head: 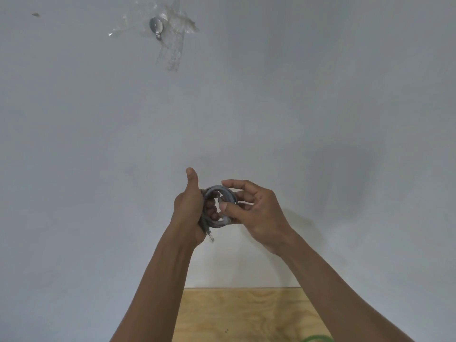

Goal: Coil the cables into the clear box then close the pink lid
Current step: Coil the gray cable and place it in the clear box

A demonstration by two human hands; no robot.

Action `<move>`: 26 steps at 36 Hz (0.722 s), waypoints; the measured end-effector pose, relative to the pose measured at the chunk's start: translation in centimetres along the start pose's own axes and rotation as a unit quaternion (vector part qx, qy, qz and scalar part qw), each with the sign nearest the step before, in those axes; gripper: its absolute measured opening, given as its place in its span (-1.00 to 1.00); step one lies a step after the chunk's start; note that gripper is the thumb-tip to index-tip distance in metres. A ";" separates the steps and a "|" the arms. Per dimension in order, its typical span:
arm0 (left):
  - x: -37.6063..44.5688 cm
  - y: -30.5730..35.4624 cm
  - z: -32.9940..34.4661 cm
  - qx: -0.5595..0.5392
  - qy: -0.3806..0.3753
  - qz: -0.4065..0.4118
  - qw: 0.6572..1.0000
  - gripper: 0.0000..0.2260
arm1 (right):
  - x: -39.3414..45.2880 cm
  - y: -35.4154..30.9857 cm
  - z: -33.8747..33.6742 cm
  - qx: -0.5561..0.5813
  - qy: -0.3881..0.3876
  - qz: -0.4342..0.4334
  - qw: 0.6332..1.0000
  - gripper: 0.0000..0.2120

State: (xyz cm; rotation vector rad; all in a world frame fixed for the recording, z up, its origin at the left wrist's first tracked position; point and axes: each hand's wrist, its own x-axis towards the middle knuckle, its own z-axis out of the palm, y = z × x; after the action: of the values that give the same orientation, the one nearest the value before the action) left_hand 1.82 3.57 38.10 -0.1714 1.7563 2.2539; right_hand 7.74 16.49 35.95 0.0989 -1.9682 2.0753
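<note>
Between our two hands, raised in front of the pale grey wall (320, 95) above the far edge of the bench (237, 314), we hold a grey cable (223, 193) wound into a small coil. Our left hand (188, 208) grips the left side of the coil, fingers curled through the loop from behind and the thumb pointing straight up, clear of the cable. One plug end (211, 238) pokes out below that hand, near the heel of the palm. Our right hand (256, 213) comes in from the right with its back towards us; the thumb and a curled finger pinch the cable at the coil's right and lower side, while the forefinger arches over the top of the loop. Both forearms rise from the bottom of the view, the left one nearly straight up, the right one slanting in from the lower right corner. At the near edge of the bench, beside our right forearm, a bit of green cable (317, 338) shows. High on the wall a small metal hook (156, 25) sits under scraps of clear tape (172, 53).
</note>
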 end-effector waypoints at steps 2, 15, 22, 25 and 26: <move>0.0 0.1 -0.3 -0.022 -0.009 -0.006 1.000 -0.32 | 0.0 0.0 0.1 0.018 0.004 0.000 1.000 -0.65; -0.4 0.0 0.1 -0.031 0.041 0.048 0.998 -0.44 | -0.1 0.6 0.9 0.014 0.021 -0.037 0.999 -0.65; -0.5 -0.1 0.5 -0.031 0.083 0.082 0.993 -0.43 | -0.1 0.7 1.7 -0.114 0.062 -0.107 0.986 -0.76; -0.5 -0.3 0.7 -0.027 0.086 0.098 0.991 -0.43 | 0.1 0.7 2.1 -0.160 0.097 -0.155 0.970 -0.86; -0.5 -0.3 0.8 -0.022 0.087 0.102 0.991 -0.43 | 0.2 0.6 2.2 -0.166 0.105 -0.169 0.966 -0.89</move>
State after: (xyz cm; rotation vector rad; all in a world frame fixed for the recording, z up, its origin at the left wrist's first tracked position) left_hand 2.42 4.31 38.10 -0.2125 1.8888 2.4918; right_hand 7.10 14.36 35.60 0.1288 -1.9755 1.4626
